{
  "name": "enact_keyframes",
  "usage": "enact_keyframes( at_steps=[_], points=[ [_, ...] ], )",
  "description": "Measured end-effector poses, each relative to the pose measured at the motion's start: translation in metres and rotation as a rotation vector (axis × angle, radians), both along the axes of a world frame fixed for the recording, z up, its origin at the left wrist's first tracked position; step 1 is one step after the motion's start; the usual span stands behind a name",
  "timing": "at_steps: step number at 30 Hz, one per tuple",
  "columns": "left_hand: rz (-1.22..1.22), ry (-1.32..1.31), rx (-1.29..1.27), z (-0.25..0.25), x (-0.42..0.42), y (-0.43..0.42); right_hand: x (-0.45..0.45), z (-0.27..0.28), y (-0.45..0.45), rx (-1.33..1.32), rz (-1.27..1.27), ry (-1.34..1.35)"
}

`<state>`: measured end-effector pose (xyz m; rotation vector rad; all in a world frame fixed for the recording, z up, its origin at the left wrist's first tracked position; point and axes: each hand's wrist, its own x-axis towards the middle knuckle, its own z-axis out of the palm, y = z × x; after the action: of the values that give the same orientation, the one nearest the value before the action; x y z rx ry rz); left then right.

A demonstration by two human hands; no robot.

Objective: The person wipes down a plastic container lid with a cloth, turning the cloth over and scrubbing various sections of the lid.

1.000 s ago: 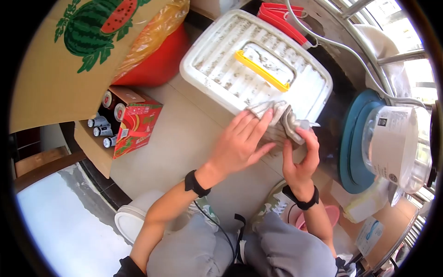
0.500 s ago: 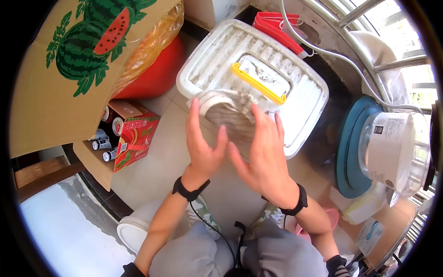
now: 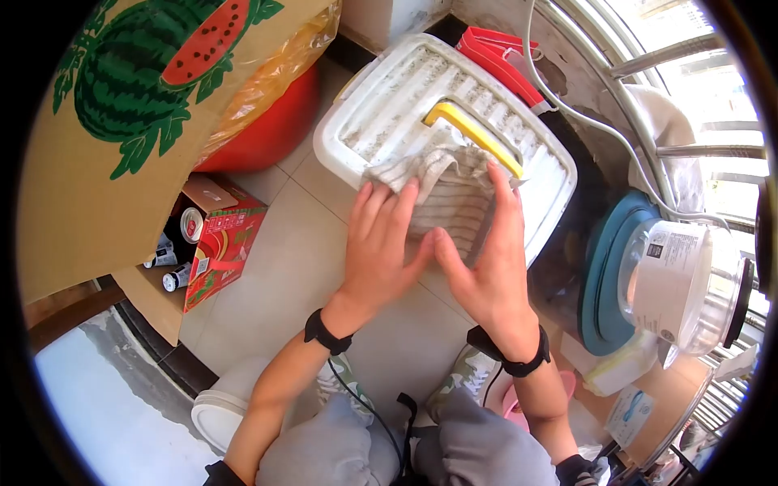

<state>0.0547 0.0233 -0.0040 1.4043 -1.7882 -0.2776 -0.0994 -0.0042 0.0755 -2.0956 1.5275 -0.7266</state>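
A grey-and-white striped cloth point(image 3: 450, 198) is bunched up between my two hands, over the near edge of a white storage box lid point(image 3: 369, 105). My left hand point(image 3: 381, 247) holds the cloth's left side, fingertips on its folded top edge. On the other side, my right hand point(image 3: 494, 271) grips the right edge with its fingers pointing forward. Both thumbs nearly meet at the front of the cloth. Dark dirt specks mark the ribbed lid. The lid's yellow handle point(image 3: 474, 134) stands raised just beyond the cloth.
Left are a watermelon-print carton point(image 3: 73, 219), a red tub point(image 3: 279, 121) and a red box of cans point(image 3: 227, 243). Behind the lid lies a red strap-like item point(image 3: 502, 65). A blue-green lid point(image 3: 600, 283) and a clear container point(image 3: 681, 279) stand right, beside metal window bars point(image 3: 664, 57).
Both hands have moved slightly right with the cloth, which is now more bunched at its top. The yellow handle, flat before, now stands raised. The view has shifted slightly.
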Motion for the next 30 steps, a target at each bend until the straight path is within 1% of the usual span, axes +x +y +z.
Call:
enact_keyframes(
  at_steps=[2,5,8,9,12,15,17,19,26,30],
  points=[
    [0.0,0.002,-0.011,-0.002,0.001,-0.002,-0.002,-0.001,-0.003,0.02,0.012,0.003],
    [-0.032,0.033,0.041,-0.007,0.002,0.001,-0.006,0.004,-0.014,0.055,-0.054,-0.115],
    [-0.015,0.032,0.043,-0.008,-0.001,0.002,-0.005,0.01,-0.025,0.187,-0.1,-0.114],
    [-0.018,0.035,0.045,-0.008,-0.002,0.002,-0.005,0.006,-0.027,0.175,-0.062,-0.114],
    [-0.011,0.072,0.024,-0.009,-0.003,0.003,-0.004,0.005,-0.026,0.206,-0.095,-0.041],
    [-0.009,0.157,-0.006,-0.008,-0.006,0.01,-0.01,-0.005,-0.026,0.116,0.025,0.015],
    [-0.023,0.196,0.008,-0.011,-0.014,0.022,-0.004,-0.003,-0.02,0.05,0.077,0.183],
    [-0.035,0.173,0.067,-0.018,-0.021,0.027,0.001,-0.007,-0.011,-0.016,0.099,0.314],
    [-0.088,0.102,0.109,-0.028,-0.017,0.028,0.007,-0.012,0.016,-0.057,0.134,0.308],
    [-0.047,0.085,0.081,-0.039,-0.023,0.033,0.002,-0.004,0.031,0.012,0.228,0.27]
  ],
)
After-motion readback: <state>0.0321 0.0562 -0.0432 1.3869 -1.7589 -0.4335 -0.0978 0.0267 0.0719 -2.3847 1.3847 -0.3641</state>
